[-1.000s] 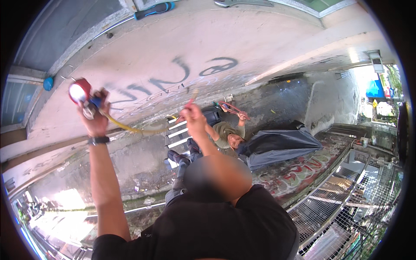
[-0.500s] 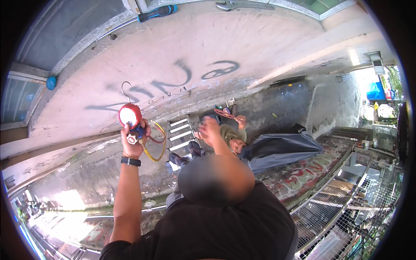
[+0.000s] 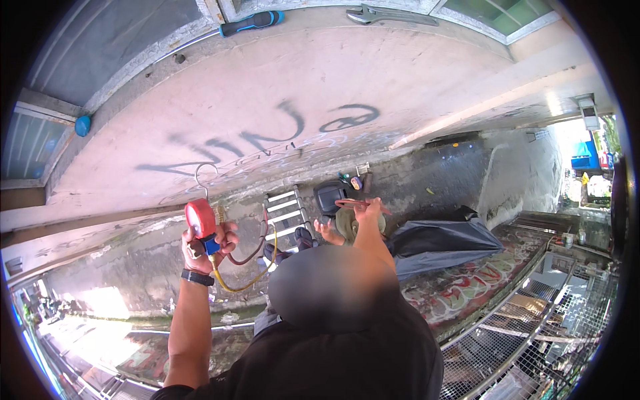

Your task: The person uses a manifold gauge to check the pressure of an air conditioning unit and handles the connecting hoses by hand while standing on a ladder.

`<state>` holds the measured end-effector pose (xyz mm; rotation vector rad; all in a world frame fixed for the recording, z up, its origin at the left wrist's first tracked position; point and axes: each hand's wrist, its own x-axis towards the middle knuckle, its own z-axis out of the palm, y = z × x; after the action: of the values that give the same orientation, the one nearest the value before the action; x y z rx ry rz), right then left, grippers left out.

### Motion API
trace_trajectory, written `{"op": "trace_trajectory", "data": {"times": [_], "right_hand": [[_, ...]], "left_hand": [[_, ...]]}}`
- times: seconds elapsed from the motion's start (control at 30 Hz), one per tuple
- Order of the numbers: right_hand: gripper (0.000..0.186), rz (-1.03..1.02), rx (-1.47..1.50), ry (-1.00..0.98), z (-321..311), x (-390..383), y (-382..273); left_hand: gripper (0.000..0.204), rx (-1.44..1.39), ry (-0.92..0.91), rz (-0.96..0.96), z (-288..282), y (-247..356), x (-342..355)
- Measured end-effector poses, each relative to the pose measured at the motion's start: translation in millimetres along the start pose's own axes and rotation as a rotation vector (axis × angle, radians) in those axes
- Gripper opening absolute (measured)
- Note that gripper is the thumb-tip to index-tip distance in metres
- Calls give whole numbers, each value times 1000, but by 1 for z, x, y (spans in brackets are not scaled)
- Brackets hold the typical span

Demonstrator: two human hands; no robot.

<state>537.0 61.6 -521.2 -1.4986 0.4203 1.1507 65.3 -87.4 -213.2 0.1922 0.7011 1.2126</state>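
Observation:
My left hand point(image 3: 208, 248) is closed round a pressure gauge point(image 3: 201, 217) with a red round casing, a blue lower body and a metal hook on top. From it hang a yellow hose point(image 3: 235, 289) and a dark red hose point(image 3: 265, 237), looping to the right. Further down, my right hand point(image 3: 368, 209) reaches out and appears closed on a long reddish-brown thing point(image 3: 348, 203); its kind is unclear. Below stands a person in an olive top point(image 3: 348, 225), partly hidden by my arm. That person's hand point(image 3: 329, 233) is open beside the thing, apart from it.
My shoes point(image 3: 304, 238) are on a metal ladder point(image 3: 285, 212) against a pinkish wall point(image 3: 267, 73). On the ledge lie a blue-handled screwdriver point(image 3: 252, 24) and an adjustable wrench point(image 3: 390, 16). A black bin-like container point(image 3: 329, 198) and a dark tarpaulin-covered thing point(image 3: 443, 243) are below.
My right hand has moved down and right onto the reddish-brown thing, which the other person held up before. That person's hand has come away. The gauge has turned slightly and shifted lower.

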Motion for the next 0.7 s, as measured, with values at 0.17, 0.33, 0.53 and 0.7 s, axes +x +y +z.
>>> {"op": "trace_trajectory", "data": {"times": [0.17,0.33,0.53,0.7], "right_hand": [[35,206,248,-172,27,-53,0],[43,348,361,-529,11,-158,-14],[32,435,303,-741,13,-290,-24],[26,455,199,-851,-16,-333,-11]], "left_hand": [[73,-29,84,-62,-9,-23,-3],[73,-87,34,-113,-8,-48,2],[65,-215,104,-192,17,-94,19],[58,-500,28,62,25,-89,26]]}}
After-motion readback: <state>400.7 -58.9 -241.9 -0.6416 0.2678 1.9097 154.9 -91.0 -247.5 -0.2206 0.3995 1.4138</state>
